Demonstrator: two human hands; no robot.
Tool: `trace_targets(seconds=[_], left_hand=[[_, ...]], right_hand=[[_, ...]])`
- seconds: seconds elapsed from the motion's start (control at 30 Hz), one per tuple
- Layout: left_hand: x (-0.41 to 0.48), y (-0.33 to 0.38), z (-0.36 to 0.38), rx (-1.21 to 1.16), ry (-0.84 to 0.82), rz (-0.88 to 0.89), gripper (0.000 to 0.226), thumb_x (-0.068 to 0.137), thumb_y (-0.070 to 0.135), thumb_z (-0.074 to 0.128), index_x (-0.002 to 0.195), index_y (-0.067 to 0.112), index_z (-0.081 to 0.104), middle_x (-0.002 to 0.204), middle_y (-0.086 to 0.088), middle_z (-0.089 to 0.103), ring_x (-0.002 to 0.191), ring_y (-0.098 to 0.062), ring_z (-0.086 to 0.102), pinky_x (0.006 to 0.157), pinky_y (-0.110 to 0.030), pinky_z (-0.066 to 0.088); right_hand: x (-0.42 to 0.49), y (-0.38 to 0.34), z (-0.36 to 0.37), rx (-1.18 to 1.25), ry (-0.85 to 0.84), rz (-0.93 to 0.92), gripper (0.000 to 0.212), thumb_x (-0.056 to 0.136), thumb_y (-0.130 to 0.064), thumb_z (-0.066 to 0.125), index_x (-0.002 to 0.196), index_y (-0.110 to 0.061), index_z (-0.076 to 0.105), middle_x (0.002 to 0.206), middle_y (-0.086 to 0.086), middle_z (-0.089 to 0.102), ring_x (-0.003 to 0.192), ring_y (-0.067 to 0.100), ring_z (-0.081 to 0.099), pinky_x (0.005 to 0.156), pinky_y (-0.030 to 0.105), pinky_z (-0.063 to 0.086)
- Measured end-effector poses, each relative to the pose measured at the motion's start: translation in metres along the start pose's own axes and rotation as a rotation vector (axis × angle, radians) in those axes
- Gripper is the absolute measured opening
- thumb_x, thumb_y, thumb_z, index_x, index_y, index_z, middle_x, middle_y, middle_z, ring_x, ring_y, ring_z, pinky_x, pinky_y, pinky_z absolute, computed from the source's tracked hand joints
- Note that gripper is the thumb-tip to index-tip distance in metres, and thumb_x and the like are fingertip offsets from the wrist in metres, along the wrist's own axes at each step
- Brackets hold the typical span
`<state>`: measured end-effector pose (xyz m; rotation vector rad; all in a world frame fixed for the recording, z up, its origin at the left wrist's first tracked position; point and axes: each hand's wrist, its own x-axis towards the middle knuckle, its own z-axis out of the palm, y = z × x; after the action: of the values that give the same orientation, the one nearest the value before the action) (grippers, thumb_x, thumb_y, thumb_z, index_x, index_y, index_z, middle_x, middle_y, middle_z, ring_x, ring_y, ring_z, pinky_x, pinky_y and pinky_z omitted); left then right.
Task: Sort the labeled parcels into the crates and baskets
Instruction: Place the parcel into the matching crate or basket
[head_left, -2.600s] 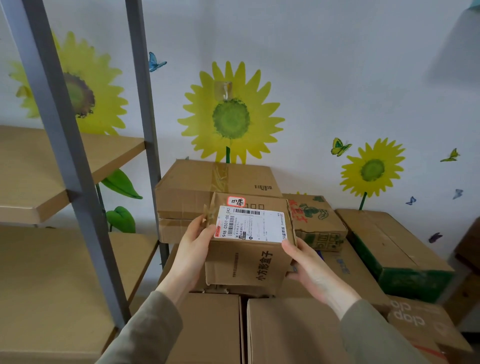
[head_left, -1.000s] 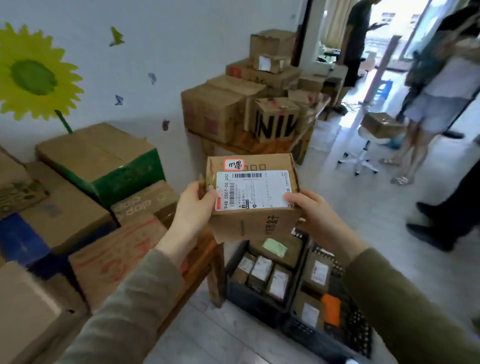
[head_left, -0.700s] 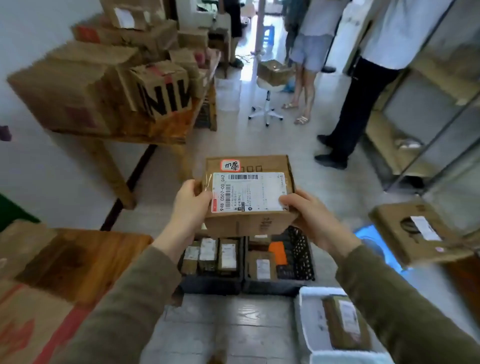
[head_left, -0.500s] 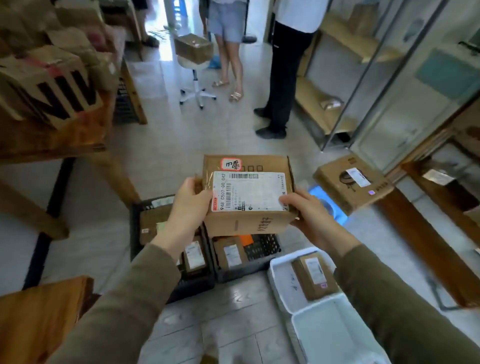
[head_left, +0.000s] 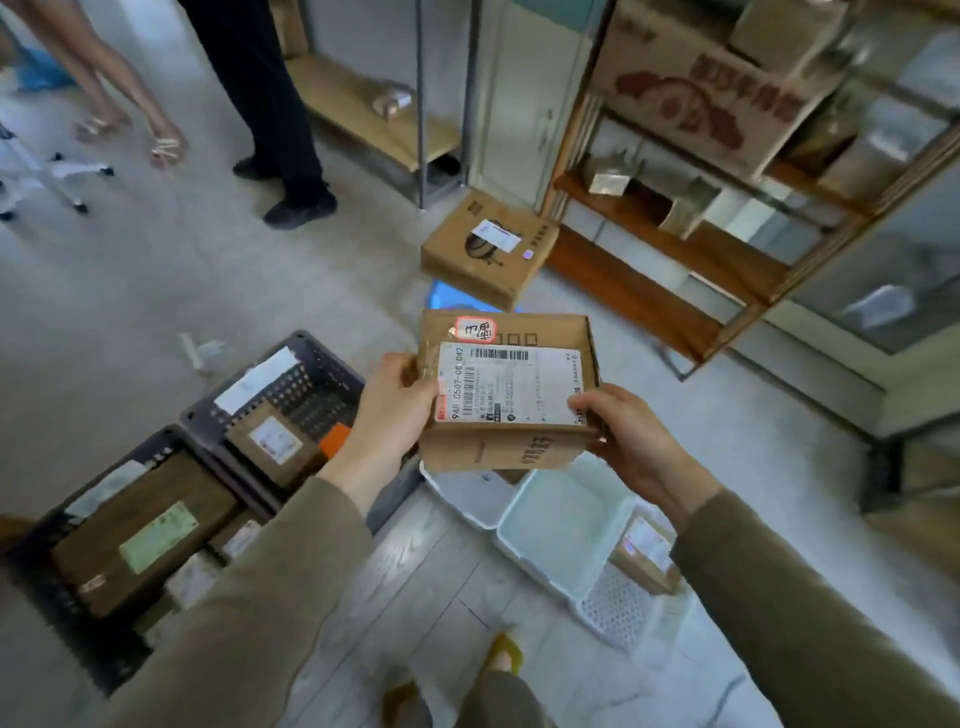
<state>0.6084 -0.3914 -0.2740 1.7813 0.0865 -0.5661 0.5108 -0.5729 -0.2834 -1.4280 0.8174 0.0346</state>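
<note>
A small cardboard parcel (head_left: 506, 395) with a white barcode label and a red-edged sticker is held at chest height over the floor. My left hand (head_left: 387, 415) grips its left side and my right hand (head_left: 631, 441) grips its right front corner. Below, two dark plastic crates (head_left: 291, 364) (head_left: 31, 545) at the left hold several labeled boxes. Three white baskets (head_left: 566, 514) lie under and right of the parcel; the middle one looks empty and the nearest one (head_left: 618, 608) holds a small box (head_left: 644, 556).
A flat carton (head_left: 483, 249) lies on a blue thing ahead. Wooden and metal shelves (head_left: 665, 249) with boxes line the right side. Two people's legs (head_left: 270, 104) and a stool base (head_left: 47, 171) are at the top left. My feet (head_left: 498, 660) show below.
I have turned right from the stacked cartons by the sunflower wall to the crates and baskets on the floor. The parcel stays held in both hands, unchanged in grip.
</note>
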Motion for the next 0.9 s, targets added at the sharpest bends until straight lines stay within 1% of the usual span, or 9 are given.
trace_targets(seconds=[0.07,0.17,0.23,0.37,0.5,0.57,0.67,0.8,0.9], left_hand=[[0.002,0.005,0.027,0.009,-0.045,0.02,0.009,0.091,0.003,0.052,0.088,0.011,0.057,0.084,-0.001,0.064,0.075,-0.013,0.061,0.057,-0.018,0.048],[0.003,0.012,0.064,0.03,-0.106,0.032,0.014,0.093,0.005,0.051,0.082,0.014,0.053,0.08,0.002,0.063,0.069,-0.006,0.059,0.051,-0.011,0.047],[0.005,0.014,0.088,0.044,-0.135,0.029,0.011,0.093,0.008,0.052,0.085,0.014,0.051,0.082,0.003,0.062,0.07,-0.005,0.059,0.051,-0.012,0.047],[0.012,0.014,0.132,0.105,-0.157,0.038,0.003,0.092,0.008,0.053,0.093,0.011,0.055,0.094,-0.004,0.065,0.085,-0.017,0.063,0.069,-0.026,0.051],[0.013,0.014,0.178,0.164,-0.169,0.029,0.013,0.09,0.009,0.054,0.102,0.005,0.055,0.102,-0.009,0.066,0.093,-0.022,0.064,0.08,-0.037,0.053],[0.013,0.01,0.204,0.201,-0.185,0.033,0.011,0.09,0.008,0.053,0.101,0.006,0.055,0.1,-0.009,0.066,0.09,-0.023,0.064,0.077,-0.036,0.053],[0.012,0.002,0.232,0.268,-0.239,0.031,0.008,0.093,0.01,0.051,0.1,0.013,0.053,0.094,-0.002,0.064,0.078,-0.011,0.062,0.059,-0.022,0.052],[0.018,-0.004,0.268,0.331,-0.284,0.037,0.016,0.093,0.009,0.05,0.109,0.008,0.054,0.104,-0.005,0.064,0.091,-0.018,0.061,0.071,-0.025,0.048],[0.026,-0.014,0.295,0.369,-0.342,0.011,0.018,0.093,0.005,0.048,0.111,0.006,0.054,0.105,-0.006,0.064,0.091,-0.019,0.06,0.067,-0.024,0.047]], right_hand=[[0.002,0.006,-0.023,0.036,0.043,0.012,0.011,0.088,-0.006,0.051,0.082,-0.013,0.058,0.088,0.012,0.053,0.071,0.016,0.048,0.067,0.028,0.041],[0.005,0.013,-0.057,0.079,0.093,0.03,0.01,0.087,-0.006,0.051,0.084,-0.012,0.059,0.085,0.011,0.055,0.07,0.016,0.048,0.068,0.029,0.044],[0.007,0.018,-0.079,0.108,0.116,0.038,0.009,0.087,-0.006,0.052,0.084,-0.011,0.059,0.085,0.011,0.055,0.072,0.017,0.047,0.069,0.029,0.043],[0.01,0.025,-0.119,0.15,0.165,0.053,0.01,0.088,-0.006,0.052,0.082,-0.011,0.059,0.081,0.009,0.056,0.072,0.016,0.048,0.07,0.03,0.042],[0.012,0.033,-0.163,0.184,0.187,0.067,0.01,0.089,-0.006,0.052,0.085,-0.011,0.06,0.081,0.007,0.061,0.077,0.017,0.052,0.077,0.033,0.044],[0.013,0.042,-0.186,0.218,0.216,0.092,0.01,0.089,-0.005,0.052,0.085,-0.01,0.06,0.083,0.008,0.062,0.078,0.018,0.052,0.079,0.034,0.044],[0.013,0.057,-0.207,0.288,0.256,0.124,0.01,0.09,-0.003,0.051,0.088,-0.008,0.06,0.086,0.009,0.064,0.079,0.019,0.056,0.076,0.031,0.047],[0.017,0.077,-0.231,0.369,0.278,0.175,0.011,0.094,-0.012,0.052,0.097,-0.006,0.061,0.098,0.015,0.067,0.088,0.022,0.062,0.085,0.035,0.051],[0.02,0.09,-0.247,0.409,0.328,0.214,0.017,0.096,-0.02,0.052,0.1,-0.007,0.061,0.099,0.012,0.068,0.089,0.021,0.064,0.085,0.034,0.051]])
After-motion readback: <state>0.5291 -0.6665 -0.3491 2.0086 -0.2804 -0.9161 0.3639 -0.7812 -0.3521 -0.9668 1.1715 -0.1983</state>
